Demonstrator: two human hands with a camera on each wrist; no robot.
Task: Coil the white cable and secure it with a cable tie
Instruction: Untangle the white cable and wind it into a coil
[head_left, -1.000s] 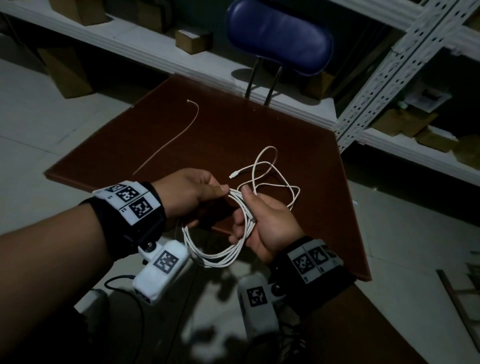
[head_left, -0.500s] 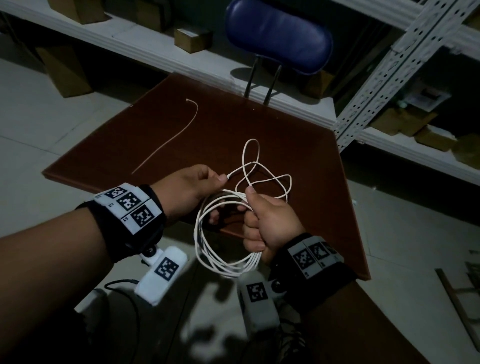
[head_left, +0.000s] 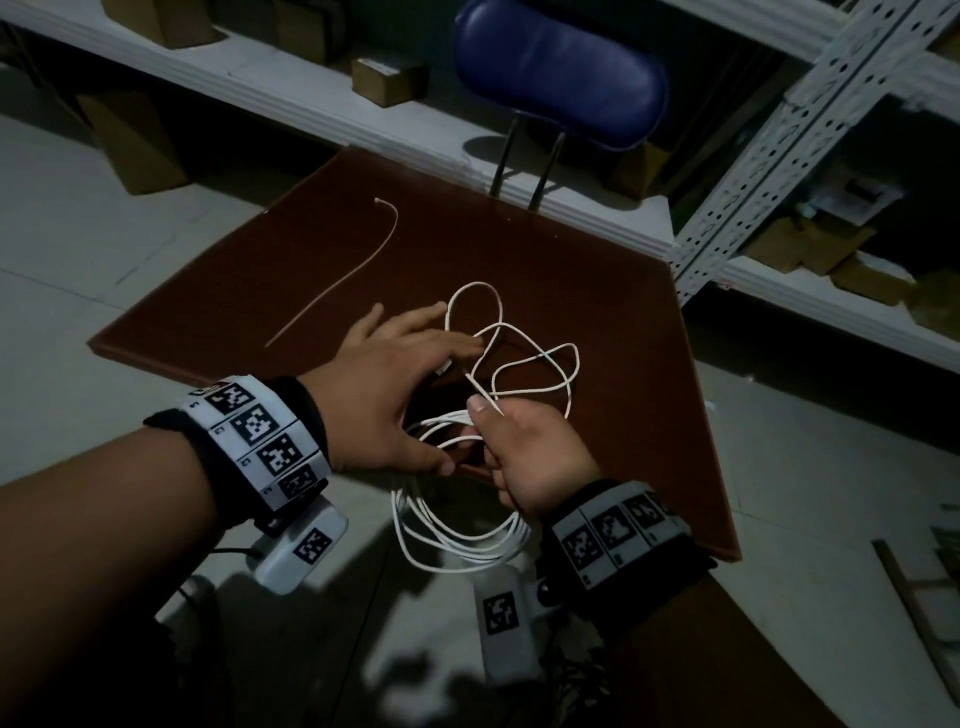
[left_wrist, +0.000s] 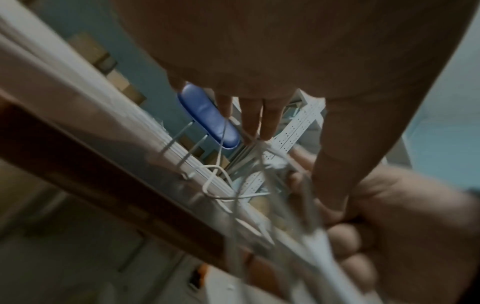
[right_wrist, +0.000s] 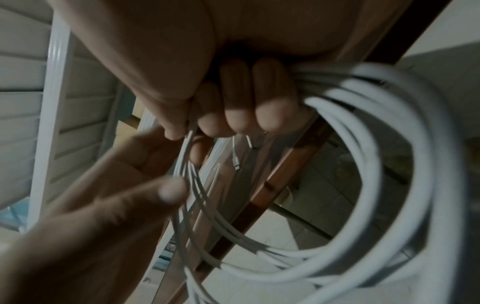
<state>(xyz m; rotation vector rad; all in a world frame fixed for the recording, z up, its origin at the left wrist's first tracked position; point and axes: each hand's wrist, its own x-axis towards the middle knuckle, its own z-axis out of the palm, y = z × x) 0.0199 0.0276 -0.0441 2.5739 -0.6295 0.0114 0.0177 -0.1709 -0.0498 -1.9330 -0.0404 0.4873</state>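
The white cable (head_left: 457, 540) hangs in several loops below my right hand (head_left: 524, 452), which grips the bundle in a fist above the table's near edge. In the right wrist view the loops (right_wrist: 363, 144) pass under my curled fingers (right_wrist: 241, 107). Loose cable (head_left: 535, 358) with a plug end trails over the table. My left hand (head_left: 395, 374) reaches forward with straight, spread fingers among the loose strands; the left wrist view shows its fingertips (left_wrist: 259, 121) touching strands. The thin pale cable tie (head_left: 337, 280) lies on the brown table (head_left: 597, 291) to the far left.
A blue chair (head_left: 561, 73) stands behind the table. White metal shelving (head_left: 779, 145) with cardboard boxes (head_left: 384, 78) runs along the back and right. Grey tiled floor surrounds the table.
My left hand has let go of the cable end, opened its fingers and moved forward over the table. The right hand keeps its grip, and the coil now hangs lower.
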